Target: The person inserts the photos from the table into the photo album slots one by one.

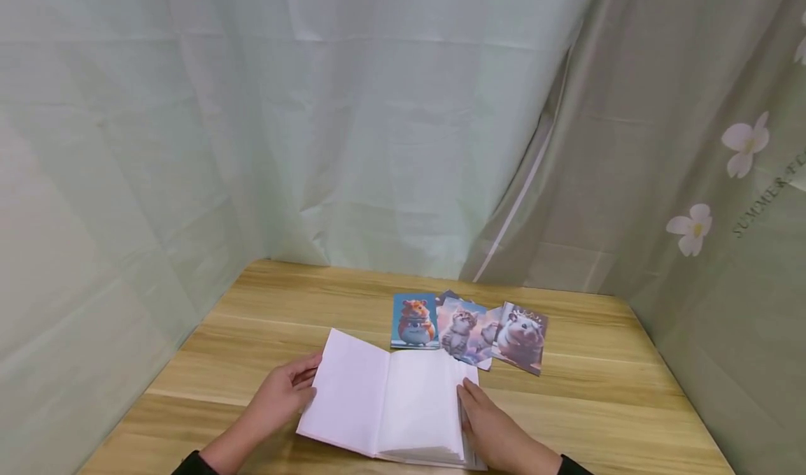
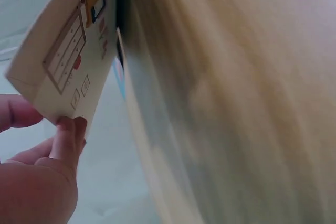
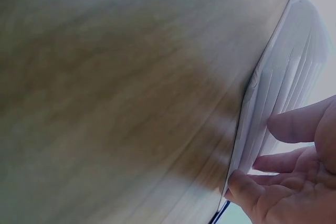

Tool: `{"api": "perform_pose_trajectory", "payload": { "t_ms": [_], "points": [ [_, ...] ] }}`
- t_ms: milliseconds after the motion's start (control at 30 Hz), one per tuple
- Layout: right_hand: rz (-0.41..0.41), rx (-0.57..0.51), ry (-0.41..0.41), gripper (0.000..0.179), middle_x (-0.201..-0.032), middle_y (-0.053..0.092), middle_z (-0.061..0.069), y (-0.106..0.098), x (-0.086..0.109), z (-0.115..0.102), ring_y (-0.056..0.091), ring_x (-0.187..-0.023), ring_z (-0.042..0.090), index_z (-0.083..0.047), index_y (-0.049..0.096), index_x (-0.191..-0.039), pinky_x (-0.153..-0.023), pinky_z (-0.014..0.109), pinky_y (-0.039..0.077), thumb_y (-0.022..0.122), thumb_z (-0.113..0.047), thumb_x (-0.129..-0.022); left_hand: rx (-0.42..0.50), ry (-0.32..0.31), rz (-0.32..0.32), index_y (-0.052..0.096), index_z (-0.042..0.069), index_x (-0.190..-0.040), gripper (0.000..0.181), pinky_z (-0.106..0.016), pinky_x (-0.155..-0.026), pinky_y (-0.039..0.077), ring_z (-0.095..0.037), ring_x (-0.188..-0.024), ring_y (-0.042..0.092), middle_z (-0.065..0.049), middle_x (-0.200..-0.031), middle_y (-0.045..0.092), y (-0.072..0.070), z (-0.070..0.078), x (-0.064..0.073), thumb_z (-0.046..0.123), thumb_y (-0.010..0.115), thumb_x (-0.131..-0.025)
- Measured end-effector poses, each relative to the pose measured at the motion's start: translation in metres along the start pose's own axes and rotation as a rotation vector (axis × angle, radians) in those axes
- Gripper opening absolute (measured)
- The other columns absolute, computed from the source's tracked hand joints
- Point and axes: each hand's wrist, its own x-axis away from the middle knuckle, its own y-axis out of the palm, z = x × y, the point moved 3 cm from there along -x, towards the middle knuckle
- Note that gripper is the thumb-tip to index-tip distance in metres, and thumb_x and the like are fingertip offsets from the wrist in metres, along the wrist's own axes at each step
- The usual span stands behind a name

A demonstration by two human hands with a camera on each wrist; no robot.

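A photo album lies spread on the table, its white inner cover turned to the left and its stack of pale sleeve pages on the right. My left hand pinches the outer edge of the raised front cover between thumb and fingers; in the left wrist view the cover's printed outer side shows. At the album's right edge, my right hand holds the pages and back cover. In the right wrist view its thumb lies against the page edges, while fingertips touch the back cover's edge.
Just behind the album lie several picture cards: a blue hamster card, a kitten card overlapping others, and a crowned hamster card. The wooden table is bounded by hanging curtains at the back and sides.
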Motion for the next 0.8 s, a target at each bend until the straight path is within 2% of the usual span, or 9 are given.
{"api": "perform_pose_trajectory", "payload": {
  "t_ms": [267,500,600,800],
  "points": [
    [0.012,0.002,-0.001,0.055,-0.147,0.040,0.033,-0.001,0.001,0.001,0.044,-0.134,0.044,0.017,0.045,-0.139,-0.104,0.053,0.042,0.065,-0.005,-0.093,-0.134,-0.079,0.013,0.055,-0.022,-0.125,0.046,-0.035,-0.088,0.056,-0.036,-0.114,0.063,-0.031,-0.123,0.063,0.000,-0.014,-0.004,-0.019,0.060,-0.080],
    [0.020,0.007,-0.002,0.055,-0.147,0.040,0.033,0.000,0.000,0.001,0.044,-0.134,0.044,0.017,0.045,-0.139,-0.104,0.053,0.042,0.065,-0.005,-0.092,-0.252,-0.140,-0.023,0.052,-0.023,-0.127,0.050,-0.040,-0.085,0.057,-0.034,-0.106,0.065,-0.025,-0.114,0.067,0.003,-0.021,-0.006,-0.021,0.058,-0.078],
    [0.015,0.005,-0.002,0.055,-0.147,0.040,0.033,0.000,0.000,0.001,0.044,-0.135,0.044,0.017,0.045,-0.139,-0.104,0.053,0.042,0.065,-0.005,-0.092,-0.311,-0.137,-0.038,0.052,-0.022,-0.128,0.053,-0.042,-0.084,0.057,-0.031,-0.104,0.065,-0.023,-0.113,0.067,0.006,-0.023,-0.007,-0.020,0.058,-0.075],
    [0.001,-0.001,-0.003,0.055,-0.148,0.039,0.033,0.000,0.000,0.001,0.043,-0.135,0.045,0.016,0.044,-0.140,-0.104,0.054,0.042,0.065,-0.006,-0.094,-0.449,-0.088,-0.048,0.054,-0.022,-0.125,0.053,-0.048,-0.088,0.055,-0.034,-0.104,0.065,-0.029,-0.115,0.065,0.011,-0.024,-0.007,-0.015,0.065,-0.074]
  ]
}}
